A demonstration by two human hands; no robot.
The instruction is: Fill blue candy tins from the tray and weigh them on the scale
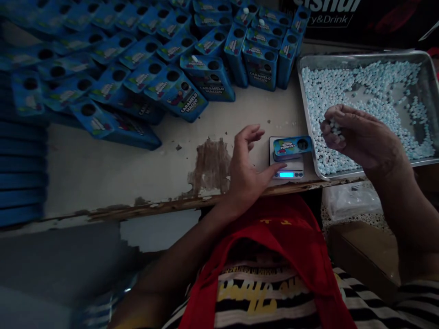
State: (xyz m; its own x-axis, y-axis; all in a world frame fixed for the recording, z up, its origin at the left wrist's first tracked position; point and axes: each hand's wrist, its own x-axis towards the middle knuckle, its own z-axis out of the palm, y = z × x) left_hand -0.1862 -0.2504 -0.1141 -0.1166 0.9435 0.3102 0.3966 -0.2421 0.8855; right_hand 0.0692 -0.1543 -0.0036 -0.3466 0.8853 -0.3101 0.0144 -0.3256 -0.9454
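Note:
My right hand (363, 135) is raised over the left side of a metal tray (302, 71), its curled fingers wrapped round several small white candies (335, 129). Pale blue and white candies (363, 77) lie spread in that tray. Beside a small digital scale (291, 165) is my left hand (248, 167), fingers apart and holding nothing. Its thumb reaches to the front part of the scale, near the lit blue display. On the scale stands a blue candy box (290, 147) with a round dark hole in its top.
Many similar blue boxes (209, 77) stand in rows at the back left, a few with a white candy on top. More blue boxes (22, 183) are stacked at the far left. A black printed carton (343, 27) stands behind the tray. The table's worn front edge (164, 203) runs before me.

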